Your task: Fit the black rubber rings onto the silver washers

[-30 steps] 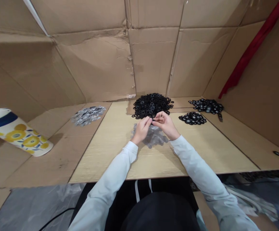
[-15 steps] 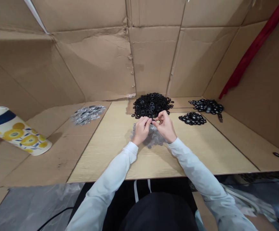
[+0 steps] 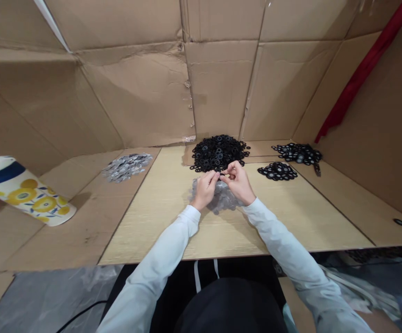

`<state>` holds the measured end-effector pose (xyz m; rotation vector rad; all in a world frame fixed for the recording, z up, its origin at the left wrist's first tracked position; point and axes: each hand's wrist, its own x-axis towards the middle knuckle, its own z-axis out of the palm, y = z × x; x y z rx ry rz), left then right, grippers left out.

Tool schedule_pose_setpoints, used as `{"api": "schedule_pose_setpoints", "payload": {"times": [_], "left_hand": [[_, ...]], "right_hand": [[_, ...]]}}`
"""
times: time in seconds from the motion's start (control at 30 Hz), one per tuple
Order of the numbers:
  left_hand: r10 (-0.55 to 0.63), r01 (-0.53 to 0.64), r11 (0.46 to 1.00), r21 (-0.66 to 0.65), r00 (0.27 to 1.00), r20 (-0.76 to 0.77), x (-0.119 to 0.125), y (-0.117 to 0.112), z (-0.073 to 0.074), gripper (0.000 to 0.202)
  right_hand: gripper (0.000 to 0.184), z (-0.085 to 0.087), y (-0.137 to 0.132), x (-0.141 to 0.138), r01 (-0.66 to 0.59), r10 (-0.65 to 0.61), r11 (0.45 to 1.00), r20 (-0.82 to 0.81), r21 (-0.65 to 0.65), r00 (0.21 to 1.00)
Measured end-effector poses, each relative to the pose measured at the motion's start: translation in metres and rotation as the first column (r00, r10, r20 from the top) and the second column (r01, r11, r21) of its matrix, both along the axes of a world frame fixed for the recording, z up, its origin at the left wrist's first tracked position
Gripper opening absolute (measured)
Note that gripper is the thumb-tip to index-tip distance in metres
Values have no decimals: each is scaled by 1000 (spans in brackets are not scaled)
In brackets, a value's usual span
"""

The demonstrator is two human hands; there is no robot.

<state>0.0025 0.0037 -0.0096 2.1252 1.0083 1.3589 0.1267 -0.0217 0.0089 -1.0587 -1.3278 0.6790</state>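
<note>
My left hand and my right hand meet over the middle of the board. Pinched between their fingertips is a small black ring, partly hidden by the fingers. Under the hands lies a heap of translucent grey discs. Just behind the fingertips rises a big pile of black rings. To the right sits a smaller pile of black rings with grey centres.
A second pile of grey-centred rings lies at the back right. Flat silvery discs are spread at the left. A flowered bottle leans at far left. One black ring lies far right. Cardboard walls enclose the table.
Both hands stay almost in place with fingertips together on the black ring. The whole view has shifted very slightly.
</note>
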Motion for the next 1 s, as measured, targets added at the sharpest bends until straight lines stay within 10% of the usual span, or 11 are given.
{"api": "schedule_pose_setpoints", "payload": {"times": [0.4, 1.0], "left_hand": [[46, -11, 986, -168, 978, 203, 2, 1, 1, 42], [-26, 25, 998, -64, 1000, -15, 4, 0, 2, 26]], "right_hand": [[46, 12, -2, 5, -239, 187, 960, -308, -143, 933], [24, 2, 4, 3, -39, 25, 994, -137, -104, 990]]}}
